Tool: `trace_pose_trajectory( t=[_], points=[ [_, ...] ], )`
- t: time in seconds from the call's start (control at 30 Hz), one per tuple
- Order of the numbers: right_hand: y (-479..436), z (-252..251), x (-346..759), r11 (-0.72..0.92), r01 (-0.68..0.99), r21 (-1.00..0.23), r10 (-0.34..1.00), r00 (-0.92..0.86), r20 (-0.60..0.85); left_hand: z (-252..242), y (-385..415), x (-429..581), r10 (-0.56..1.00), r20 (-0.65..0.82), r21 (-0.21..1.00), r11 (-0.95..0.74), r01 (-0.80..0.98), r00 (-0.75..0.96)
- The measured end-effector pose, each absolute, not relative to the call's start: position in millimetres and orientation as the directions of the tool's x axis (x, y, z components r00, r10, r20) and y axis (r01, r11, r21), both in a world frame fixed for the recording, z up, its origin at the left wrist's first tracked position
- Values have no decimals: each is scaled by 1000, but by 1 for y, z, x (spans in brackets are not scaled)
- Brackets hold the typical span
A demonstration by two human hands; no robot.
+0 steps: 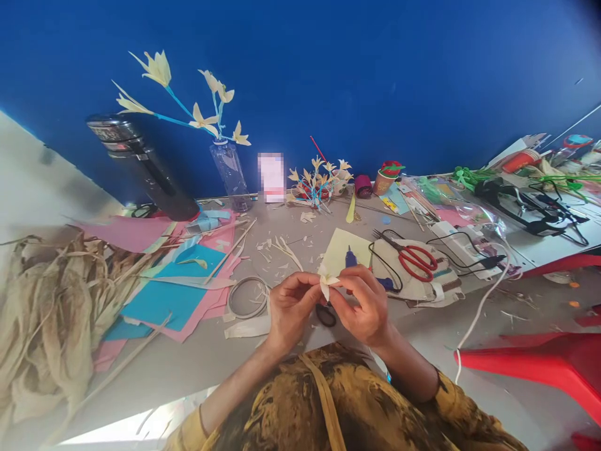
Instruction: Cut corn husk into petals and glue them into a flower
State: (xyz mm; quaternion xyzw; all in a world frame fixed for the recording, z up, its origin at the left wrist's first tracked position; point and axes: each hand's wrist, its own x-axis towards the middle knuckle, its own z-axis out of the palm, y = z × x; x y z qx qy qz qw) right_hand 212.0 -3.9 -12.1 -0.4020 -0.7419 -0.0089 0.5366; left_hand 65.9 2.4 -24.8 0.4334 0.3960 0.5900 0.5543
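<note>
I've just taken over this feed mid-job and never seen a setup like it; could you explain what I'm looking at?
There is no machine here: these are a person's own bare hands. The single picture comes from a camera worn on the head, looking forward and down. The left hand and right hand together pinch a small cream flower with pointed petals by their fingertips. On the grey tabletop, bright blue paper sheets lie to the left, and metal scissors with red handles to the right. Behind stands a clear plastic bottle holding pale flowers on blue stems, against a deep blue wall.
</note>
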Motion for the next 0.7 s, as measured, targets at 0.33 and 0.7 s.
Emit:
trace_pose_trajectory(
  t=[0.33, 0.7],
  points=[
    [-9, -11, 209, 604, 511, -611, 710, 3, 705, -28, 3, 68, 991, 127, 918, -103, -382, 40],
    [-11, -12, 207, 565, 409, -716, 780, 18, 626, -32, 3, 66, 952, 305, 910, -297, -289, -17]
  ],
)
